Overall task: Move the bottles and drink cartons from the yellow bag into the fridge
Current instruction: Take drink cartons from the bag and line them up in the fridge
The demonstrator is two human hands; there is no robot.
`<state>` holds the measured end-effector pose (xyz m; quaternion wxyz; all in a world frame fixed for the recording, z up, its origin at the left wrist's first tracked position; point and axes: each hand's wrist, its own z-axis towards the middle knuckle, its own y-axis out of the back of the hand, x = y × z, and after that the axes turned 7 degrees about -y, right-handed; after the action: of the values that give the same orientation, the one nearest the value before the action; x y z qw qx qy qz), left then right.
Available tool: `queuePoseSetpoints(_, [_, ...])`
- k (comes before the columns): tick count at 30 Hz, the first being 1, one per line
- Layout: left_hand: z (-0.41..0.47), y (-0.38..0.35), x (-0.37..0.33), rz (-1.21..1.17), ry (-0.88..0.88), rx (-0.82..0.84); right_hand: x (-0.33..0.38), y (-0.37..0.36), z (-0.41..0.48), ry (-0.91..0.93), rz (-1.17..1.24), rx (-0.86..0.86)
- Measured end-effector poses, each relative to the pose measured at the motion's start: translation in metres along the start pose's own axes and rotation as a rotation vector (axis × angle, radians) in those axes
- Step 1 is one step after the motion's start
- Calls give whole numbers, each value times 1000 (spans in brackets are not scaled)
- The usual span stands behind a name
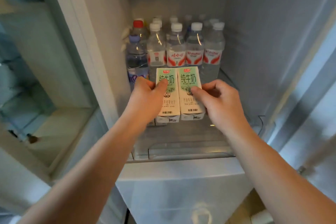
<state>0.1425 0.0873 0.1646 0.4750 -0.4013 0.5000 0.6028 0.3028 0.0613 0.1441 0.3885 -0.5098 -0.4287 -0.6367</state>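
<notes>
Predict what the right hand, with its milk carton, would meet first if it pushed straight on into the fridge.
Probably the front row of white-capped water bottles just behind the milk carton that the right hand grips; the carton would touch them first, though depth is unclear.

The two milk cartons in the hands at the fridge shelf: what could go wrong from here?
1. The water bottles stand packed right behind; pushing the left milk carton and right milk carton further back could knock one over.
2. The left hand and right hand each grip a single carton; one might slip or tip on the shelf when released.
</notes>
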Motion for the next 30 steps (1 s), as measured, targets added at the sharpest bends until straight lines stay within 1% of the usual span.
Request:
queuePoseSetpoints(3, [29, -1, 4, 68, 66, 110, 4, 2, 22, -123, -41, 58])
queuePoseSetpoints(7, [48, -6, 11, 174, 197, 238, 8, 8, 41, -319, -57, 247])
queuePoseSetpoints(11, [59, -14, 17, 236, 335, 312, 6, 13, 62, -423, -182, 407])
queuePoseSetpoints(15, [72, -17, 30, 236, 511, 418, -8, 15, 81, -545, -302, 546])
queuePoseSetpoints(19, [92, -19, 43, 303, 647, 560, -20, 15, 102, -634, -383, 634])
queuePoseSetpoints(22, [104, -24, 49, 328, 720, 630, -24, 14, 115, -697, -400, 676])
queuePoseSetpoints(30, [127, -47, 90, 272, 901, 685, -58, -3, 145, -873, -530, 767])
